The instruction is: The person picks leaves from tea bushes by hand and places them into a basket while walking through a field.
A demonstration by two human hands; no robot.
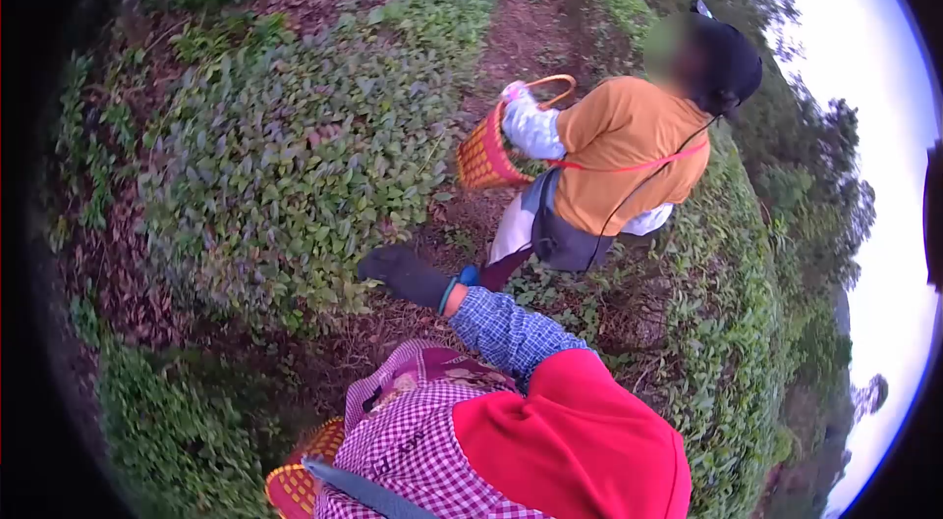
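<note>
My left hand (408, 278), in a dark glove, reaches out at the edge of a leafy bush (295, 175). Its fingers merge into one dark shape, so I cannot make out whether they are open or closed, or hold anything. A blue band circles the wrist, above it a blue checked sleeve (501, 327). My red top (589, 431) and purple checked apron (417, 436) fill the bottom of the view. Low on the left, partly hidden by the apron, is a red and yellow woven basket (290, 490). My right hand is out of view.
Close ahead stands a person in an orange shirt (629, 146), a red and yellow basket (486, 156) hanging at one arm. A dirt path (526, 18) runs between the bush rows. More bushes (727, 323) grow on the right, and low greenery (177, 421) at lower left.
</note>
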